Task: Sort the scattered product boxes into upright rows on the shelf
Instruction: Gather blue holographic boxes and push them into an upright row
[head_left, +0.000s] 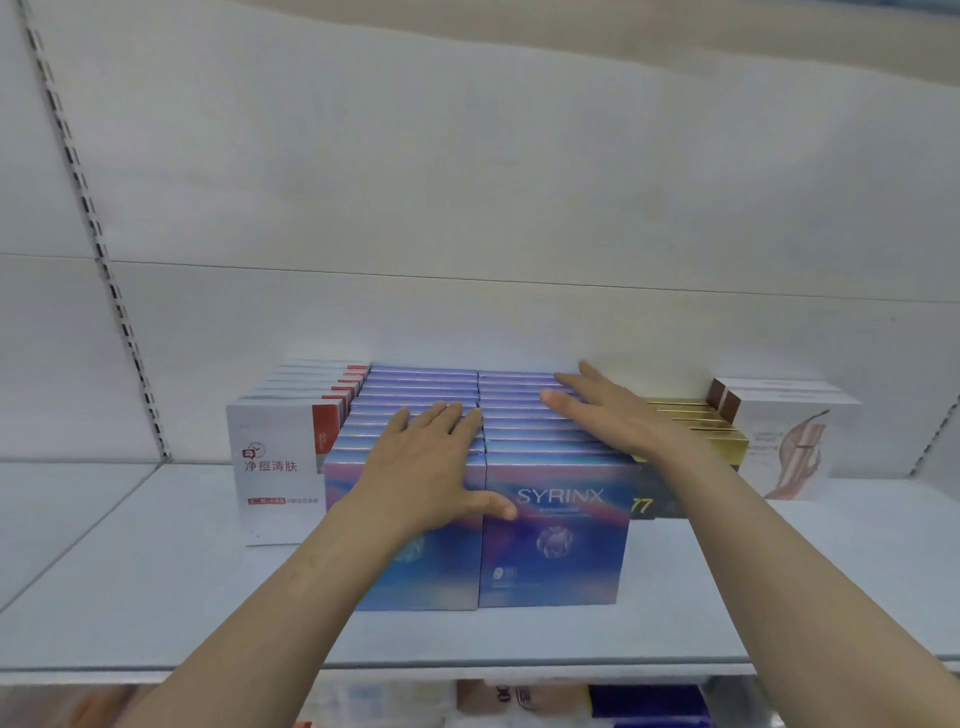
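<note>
Two rows of iridescent blue-purple SYRINX boxes (556, 540) stand upright, side by side, on the white shelf (156, 587). My left hand (426, 462) lies flat and open on top of the left row, its thumb over the front box's face. On top of the right row, further back, my right hand (608, 415) rests flat with its fingers spread. Neither hand holds a box.
A row of white boxes with red trim (278, 467) stands left of the blue rows. Dark and gold boxes (691, 431) and white boxes with a brown figure (789, 441) stand to the right. The shelf's back wall is close behind. More goods show on the shelf below.
</note>
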